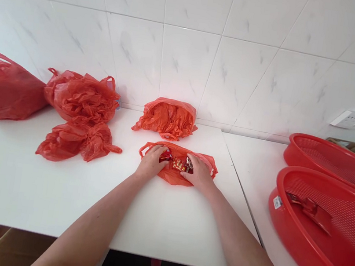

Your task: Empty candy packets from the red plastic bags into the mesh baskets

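A red plastic bag [174, 178] lies spread on the white table in front of me, one handle loop showing at each side. My left hand [151, 161] is inside its left part, with fingers closed around a small shiny red packet [166, 155]. On the right, my right hand [200, 172] grips a dark packet with a pale pattern [189, 165]. Between the two hands rests a red packet with gold print [178, 164], on the bag's film. My fingers hide parts of the packets.
Behind the bag, a crumpled red bag pile [168, 118] sits against the tiled wall. Knotted bags [76, 140], a stuffed bag [81, 96] and a full bag [10, 92] stand left. Red mesh baskets [309, 255] stand right, the nearer holding red packets [314, 211].
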`<state>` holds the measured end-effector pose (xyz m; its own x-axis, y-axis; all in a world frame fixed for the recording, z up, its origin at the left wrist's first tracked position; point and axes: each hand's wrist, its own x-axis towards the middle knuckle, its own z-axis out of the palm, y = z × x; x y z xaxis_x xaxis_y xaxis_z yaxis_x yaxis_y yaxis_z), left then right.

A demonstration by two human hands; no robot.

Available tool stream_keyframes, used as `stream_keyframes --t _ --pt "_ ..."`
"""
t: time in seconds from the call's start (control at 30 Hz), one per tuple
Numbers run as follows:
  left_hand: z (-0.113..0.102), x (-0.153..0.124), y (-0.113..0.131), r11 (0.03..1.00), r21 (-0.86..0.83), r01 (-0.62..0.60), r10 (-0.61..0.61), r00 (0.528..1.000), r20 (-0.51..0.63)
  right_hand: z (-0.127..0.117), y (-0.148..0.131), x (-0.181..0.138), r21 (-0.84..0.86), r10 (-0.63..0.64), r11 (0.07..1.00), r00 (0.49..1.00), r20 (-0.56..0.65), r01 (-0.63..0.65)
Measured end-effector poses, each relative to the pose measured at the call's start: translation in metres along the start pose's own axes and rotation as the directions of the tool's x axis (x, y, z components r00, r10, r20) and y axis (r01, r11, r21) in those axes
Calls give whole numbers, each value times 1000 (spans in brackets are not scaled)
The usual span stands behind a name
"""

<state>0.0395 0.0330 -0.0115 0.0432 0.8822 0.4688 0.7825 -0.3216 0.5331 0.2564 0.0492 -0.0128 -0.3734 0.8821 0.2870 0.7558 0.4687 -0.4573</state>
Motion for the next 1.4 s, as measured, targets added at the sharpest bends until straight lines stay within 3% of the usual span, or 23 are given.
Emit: stream_keyframes --t 0.37,1.03,1.4 --pt "0 0 0 1000 21 9 -9 1000 20 -1 2 1 45 63 997 998 30 -64" --pt "1 2 2 1000 11 -3 3 1000 16 3 5 6 -1 -3 1000 999 42 3" --pt "-2 1 5 999 30 42 -42 999 24 1 1 7 5 25 1000 999 46 -25"
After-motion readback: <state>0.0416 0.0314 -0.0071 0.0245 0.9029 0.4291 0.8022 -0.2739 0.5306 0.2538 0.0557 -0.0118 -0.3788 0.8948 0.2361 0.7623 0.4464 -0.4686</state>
